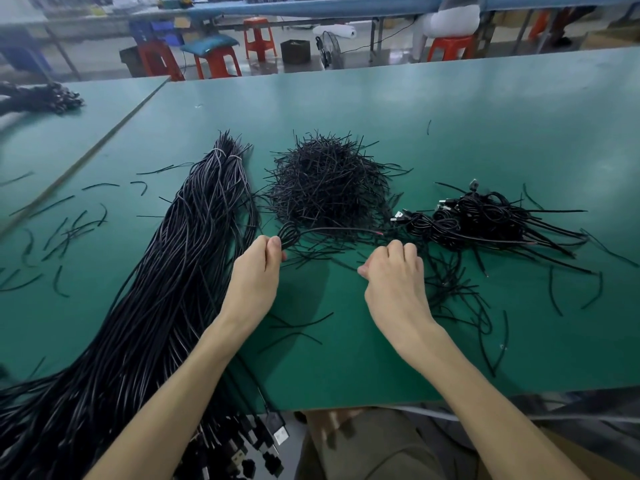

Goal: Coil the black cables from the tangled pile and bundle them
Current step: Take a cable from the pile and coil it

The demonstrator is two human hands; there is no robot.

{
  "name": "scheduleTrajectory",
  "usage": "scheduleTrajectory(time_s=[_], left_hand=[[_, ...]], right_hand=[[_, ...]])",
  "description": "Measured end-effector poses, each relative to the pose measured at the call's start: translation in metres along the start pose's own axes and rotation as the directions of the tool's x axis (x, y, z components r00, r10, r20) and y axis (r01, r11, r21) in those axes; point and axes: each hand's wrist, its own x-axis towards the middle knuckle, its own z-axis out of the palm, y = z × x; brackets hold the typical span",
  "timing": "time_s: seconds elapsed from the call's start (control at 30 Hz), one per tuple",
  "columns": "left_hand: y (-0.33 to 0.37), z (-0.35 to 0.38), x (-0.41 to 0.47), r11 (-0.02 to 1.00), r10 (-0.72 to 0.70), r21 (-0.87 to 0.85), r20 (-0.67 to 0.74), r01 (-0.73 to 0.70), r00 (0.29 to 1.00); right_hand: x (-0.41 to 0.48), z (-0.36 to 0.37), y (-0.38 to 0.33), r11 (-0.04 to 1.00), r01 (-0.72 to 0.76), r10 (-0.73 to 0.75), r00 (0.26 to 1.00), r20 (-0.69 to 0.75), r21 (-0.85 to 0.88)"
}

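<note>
My left hand (pixel 258 268) pinches a small coil of black cable (pixel 289 233) between thumb and fingers; the cable's loose end (pixel 346 230) runs right toward a reddish tip. My right hand (pixel 394 271) has its fingers curled, and a thin black tie (pixel 343 263) reaches its thumb; whether it holds the tie is unclear. A long bundle of straight black cables (pixel 194 244) lies left of my left hand, its plugs hanging over the front edge. Behind the hands sits a mound of short black ties (pixel 325 181). Coiled cables (pixel 485 216) are piled at the right.
Loose black ties (pixel 69 230) are scattered over the green table (pixel 450 109), left and right. Another dark cable heap (pixel 38 98) lies at the far left on the neighbouring table. Red stools (pixel 216 60) and a fan (pixel 329 50) stand beyond the far edge.
</note>
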Motion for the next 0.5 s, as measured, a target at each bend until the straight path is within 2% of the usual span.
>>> scheduleTrajectory(time_s=[0.1,0.23,0.33,0.5], left_hand=[[-0.0004,0.0000,0.0020,1.000,-0.003,-0.004,-0.012,0.003,1.000],[-0.0009,0.0015,0.0014,1.000,-0.003,-0.007,0.004,0.003,1.000],[-0.0015,0.0016,0.0000,1.000,0.010,0.002,0.022,-0.010,1.000],[-0.0019,0.0022,0.0001,1.000,0.028,0.008,0.003,-0.028,1.000]], right_hand=[[-0.0010,-0.0003,-0.0006,0.999,0.017,-0.016,1.000,-0.016,0.035],[0.0017,0.0016,0.0017,0.995,-0.029,0.026,0.999,0.032,0.093],[0.0031,0.0020,0.0006,0.999,-0.004,0.002,0.999,0.044,0.044],[-0.0024,0.0012,-0.0028,0.999,0.014,-0.014,1.000,-0.019,0.031]])
